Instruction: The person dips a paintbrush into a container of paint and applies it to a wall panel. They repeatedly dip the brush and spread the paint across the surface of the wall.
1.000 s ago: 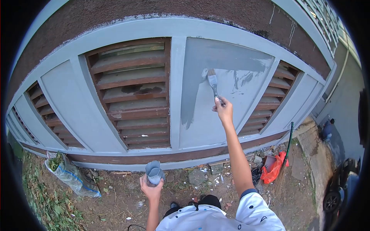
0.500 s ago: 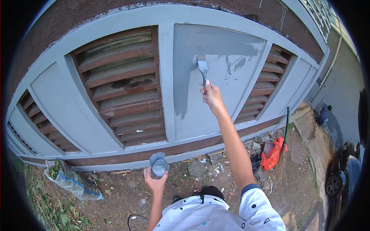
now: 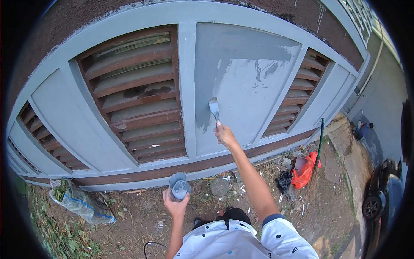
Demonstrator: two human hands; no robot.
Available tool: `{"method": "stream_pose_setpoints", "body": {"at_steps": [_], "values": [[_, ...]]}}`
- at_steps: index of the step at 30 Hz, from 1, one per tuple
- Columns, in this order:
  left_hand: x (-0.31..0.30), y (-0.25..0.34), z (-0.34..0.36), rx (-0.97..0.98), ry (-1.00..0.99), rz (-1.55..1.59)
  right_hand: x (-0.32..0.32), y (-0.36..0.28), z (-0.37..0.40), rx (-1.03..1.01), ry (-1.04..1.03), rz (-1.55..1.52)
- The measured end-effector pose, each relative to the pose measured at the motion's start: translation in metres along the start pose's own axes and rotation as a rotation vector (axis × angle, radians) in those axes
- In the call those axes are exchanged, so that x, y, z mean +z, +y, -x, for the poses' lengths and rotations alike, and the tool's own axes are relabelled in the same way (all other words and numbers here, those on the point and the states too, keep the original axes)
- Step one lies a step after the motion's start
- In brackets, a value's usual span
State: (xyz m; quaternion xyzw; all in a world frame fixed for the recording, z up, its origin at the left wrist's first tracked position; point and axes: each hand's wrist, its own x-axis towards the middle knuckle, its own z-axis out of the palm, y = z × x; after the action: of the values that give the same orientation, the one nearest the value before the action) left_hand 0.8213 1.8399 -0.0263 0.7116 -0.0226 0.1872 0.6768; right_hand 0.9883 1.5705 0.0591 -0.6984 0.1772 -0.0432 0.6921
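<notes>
My right hand (image 3: 225,134) is closed around the handle of a paintbrush (image 3: 214,108), its bristles against the lower left part of a wall panel (image 3: 246,99). Darker grey, wet-looking paint covers the panel's top and left side; the middle and lower right are a lighter grey with a few dark streaks. My left hand (image 3: 176,205) grips a cut-open plastic paint container (image 3: 179,186) low in front of my body. Grey paint coats its inside, and its rim is uneven.
Brown louvred vents (image 3: 138,95) flank the panel. A clear sack of leaves (image 3: 82,203) lies at left. At right are a red plastic bag (image 3: 305,170), a black bag (image 3: 284,181) and a green pole (image 3: 321,142). Farther right, a person (image 3: 362,129) crouches near a dark car (image 3: 381,190).
My right hand has drawn the brush down and slightly left, and the dark paint strip on the panel's left side is wider. My left hand has stayed nearly still with the container.
</notes>
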Motion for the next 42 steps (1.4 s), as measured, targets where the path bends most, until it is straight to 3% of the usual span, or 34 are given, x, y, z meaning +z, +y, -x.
{"method": "stream_pose_setpoints", "body": {"at_steps": [1,3,7,9,13,17,22,25,28,35,36,37,39,42], "values": [[-0.001,-0.005,0.001,-0.005,0.002,-0.003,-0.001,0.028,0.001,0.049,0.003,0.041],[-0.004,-0.019,0.004,0.029,0.011,-0.034,-0.004,0.07,0.009,0.336,0.006,-0.022],[-0.007,-0.008,0.005,-0.057,0.033,-0.001,-0.012,0.087,0.002,0.505,0.055,-0.06],[-0.01,-0.012,0.005,-0.021,0.036,-0.002,-0.015,0.048,-0.007,0.353,0.019,-0.074],[-0.015,-0.011,0.001,-0.004,0.039,-0.04,-0.035,-0.082,0.007,0.27,-0.179,-0.135],[-0.011,-0.006,0.001,-0.043,0.041,-0.063,-0.04,-0.189,0.065,-0.089,-0.089,-0.165],[-0.006,-0.009,0.0,-0.05,0.003,-0.047,-0.041,-0.235,0.083,-0.396,-0.145,-0.14],[0.0,-0.007,-0.001,-0.003,0.006,-0.009,-0.022,-0.186,0.051,-0.271,-0.078,-0.117],[-0.001,0.0,0.001,0.01,0.028,0.003,-0.008,-0.074,0.006,-0.189,0.034,0.046],[-0.008,-0.017,0.007,0.003,0.057,-0.035,0.004,0.084,0.001,0.424,-0.096,-0.122],[-0.008,-0.014,0.005,0.003,0.073,-0.003,0.005,0.085,0.002,0.555,-0.09,-0.165],[-0.009,-0.011,0.005,0.005,0.076,-0.002,0.005,0.082,0.0,0.552,-0.093,-0.164],[-0.013,-0.003,0.005,0.015,0.075,-0.06,0.006,0.066,-0.009,0.488,-0.042,-0.155],[-0.017,-0.012,0.005,0.047,0.085,-0.028,-0.002,-0.016,-0.01,0.352,-0.173,-0.16]]}}
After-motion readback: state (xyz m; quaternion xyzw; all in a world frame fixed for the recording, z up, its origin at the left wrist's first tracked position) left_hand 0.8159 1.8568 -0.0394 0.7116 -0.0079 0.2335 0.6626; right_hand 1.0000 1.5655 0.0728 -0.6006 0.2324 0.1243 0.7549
